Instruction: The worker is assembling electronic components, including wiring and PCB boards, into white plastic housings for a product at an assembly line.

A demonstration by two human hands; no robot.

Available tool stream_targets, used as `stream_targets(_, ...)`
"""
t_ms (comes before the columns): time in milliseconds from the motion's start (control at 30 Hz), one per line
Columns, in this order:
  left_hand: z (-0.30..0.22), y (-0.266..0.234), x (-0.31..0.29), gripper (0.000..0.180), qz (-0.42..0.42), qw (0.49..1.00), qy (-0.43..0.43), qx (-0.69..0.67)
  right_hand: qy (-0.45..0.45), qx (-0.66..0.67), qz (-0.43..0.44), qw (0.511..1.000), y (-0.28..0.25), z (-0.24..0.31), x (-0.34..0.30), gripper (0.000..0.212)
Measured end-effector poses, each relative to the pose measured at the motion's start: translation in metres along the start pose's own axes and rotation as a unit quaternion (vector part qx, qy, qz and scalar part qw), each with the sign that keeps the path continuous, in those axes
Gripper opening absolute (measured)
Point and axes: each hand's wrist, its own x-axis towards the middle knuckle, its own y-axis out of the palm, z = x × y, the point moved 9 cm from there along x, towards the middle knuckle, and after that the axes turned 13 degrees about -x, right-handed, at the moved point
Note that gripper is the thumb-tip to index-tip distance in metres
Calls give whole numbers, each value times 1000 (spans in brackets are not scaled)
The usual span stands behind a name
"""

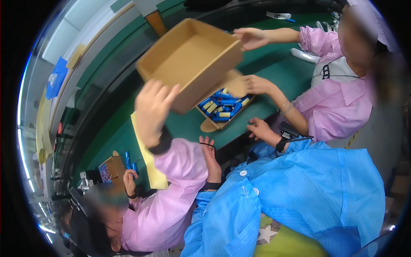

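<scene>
While co-workers' hands (154,103) support a tilted cardboard box (192,51) over the green table (274,66), the wearer's left hand (211,159) and right hand (264,131), empty, fingers unclenched, flank a tabletop carton (208,125) of blue cylindrical cells (227,102).

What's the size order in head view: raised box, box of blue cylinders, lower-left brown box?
1. Raised box
2. Box of blue cylinders
3. Lower-left brown box; distance may shrink it
</scene>
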Motion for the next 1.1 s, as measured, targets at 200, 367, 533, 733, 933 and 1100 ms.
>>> stream_targets(200,-45,-3,5,63,-95,994,50,38,-71,-74,113,988,10,9,-17,21)
stream_targets(367,-109,27,-59,49,130,780,-67,608,-281,-320,83,901,-5,107,-34,26)
stream_targets(533,-166,108,-53,32,200,802,47,561,-339,-280,-4,898,-19,184,7,18)
stream_targets(733,-139,184,-4,25,357,828,16,432,-332,-263,-247,872,-75,217,101,30)
stream_targets(933,-98,226,28,33,454,784,49,420,-345,-460,-479,663,-153,179,229,39)
stream_targets(1100,-98,241,56,38,391,814,47,428,-212,-464,-316,800,-247,150,325,26)
